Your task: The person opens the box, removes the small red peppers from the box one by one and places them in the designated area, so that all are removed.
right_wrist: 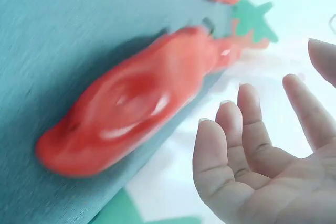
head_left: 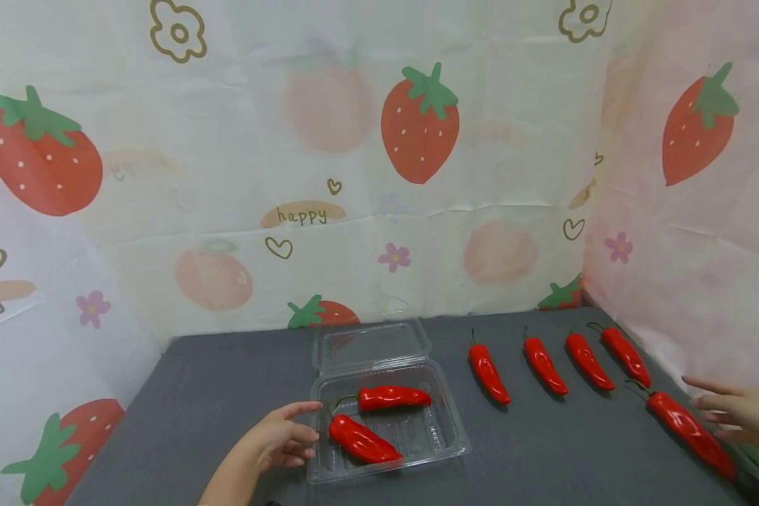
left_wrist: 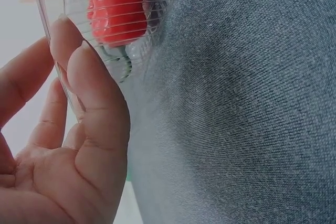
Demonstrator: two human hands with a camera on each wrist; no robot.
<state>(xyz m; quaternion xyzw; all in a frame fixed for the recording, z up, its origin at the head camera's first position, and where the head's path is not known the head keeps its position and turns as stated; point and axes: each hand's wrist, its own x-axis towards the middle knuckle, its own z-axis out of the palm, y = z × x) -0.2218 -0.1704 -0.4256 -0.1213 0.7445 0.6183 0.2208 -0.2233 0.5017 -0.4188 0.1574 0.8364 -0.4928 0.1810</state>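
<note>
My left hand [head_left: 281,439] is at the left wall of a clear plastic clamshell box [head_left: 453,422], fingers loosely bent and fingertips right at its rim. Inside the box lie two red chili peppers, one toward the back [head_left: 393,398] and one toward the front [head_left: 363,439]. In the left wrist view a red pepper [left_wrist: 118,9] shows through the ribbed plastic beyond the fingers. At the far right, my right hand [head_left: 743,414] hovers beside a large red chili pepper [head_left: 692,432]. Its fingers are spread and hold nothing; the right wrist view shows that pepper [right_wrist: 131,103] apart from them.
Several more red peppers [head_left: 544,364] lie in a slanting row on the dark grey table [head_left: 228,393], right of the box. The box lid [head_left: 373,346] lies folded back behind it. A strawberry-print cloth [head_left: 354,176] rises along the back and sides.
</note>
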